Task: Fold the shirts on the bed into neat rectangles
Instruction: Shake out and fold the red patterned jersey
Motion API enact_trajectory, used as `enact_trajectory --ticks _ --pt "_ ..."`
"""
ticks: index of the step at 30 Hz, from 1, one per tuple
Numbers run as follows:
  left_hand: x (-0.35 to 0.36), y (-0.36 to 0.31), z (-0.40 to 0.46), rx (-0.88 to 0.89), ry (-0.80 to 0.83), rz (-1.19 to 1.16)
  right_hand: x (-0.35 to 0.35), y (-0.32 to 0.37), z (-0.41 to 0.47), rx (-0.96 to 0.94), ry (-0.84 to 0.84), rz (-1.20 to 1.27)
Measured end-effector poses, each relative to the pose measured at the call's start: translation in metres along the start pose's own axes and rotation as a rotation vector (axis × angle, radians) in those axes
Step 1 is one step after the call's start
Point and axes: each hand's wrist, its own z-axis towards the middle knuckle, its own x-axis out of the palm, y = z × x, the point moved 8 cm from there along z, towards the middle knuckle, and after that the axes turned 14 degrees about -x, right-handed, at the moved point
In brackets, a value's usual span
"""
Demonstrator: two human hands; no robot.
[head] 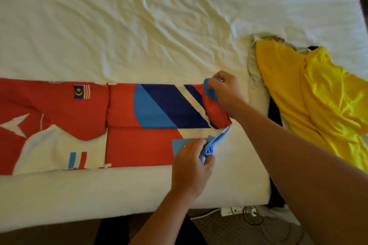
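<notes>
Nearest, the blue hem corner of the red shirt [123,123] is pinched by the left hand [191,163], fingers curled round bunched cloth. Beyond that grip, the far hem corner is pinched by the right hand [224,90]. Leftward from both grips, the shirt lies as a long folded strip on the bed [139,26]. The fabric is judged light, limp and somewhat slick, best taken at both hem corners together. Right of the far grip, a yellow shirt [310,93] lies crumpled.

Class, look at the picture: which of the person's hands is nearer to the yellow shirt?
Right. The right hand grips the red shirt just beside the yellow shirt; the left hand sits lower, farther away.
</notes>
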Motion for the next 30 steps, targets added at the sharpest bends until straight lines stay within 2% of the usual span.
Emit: enact_trajectory --ticks 5,8,19,24,30 --pt "-0.091 0.036 -0.01 -0.024 -0.207 -0.076 0.085 0.053 -0.01 -0.017 0.06 0.105" --pt "-0.147 0.072 -0.016 -0.096 -0.295 -0.113 0.149 0.082 -0.017 -0.005 0.11 0.135" --pt "-0.316 0.234 -0.02 -0.605 -0.443 -0.49 0.381 0.154 -0.032 0.044 0.168 0.059" --pt "-0.37 0.286 -0.019 -0.708 -0.45 -0.481 0.449 0.18 -0.039 0.063 0.191 0.001" --pt "-0.421 0.325 -0.001 -0.749 -0.443 -0.325 0.501 0.205 -0.039 0.036 0.207 -0.064"
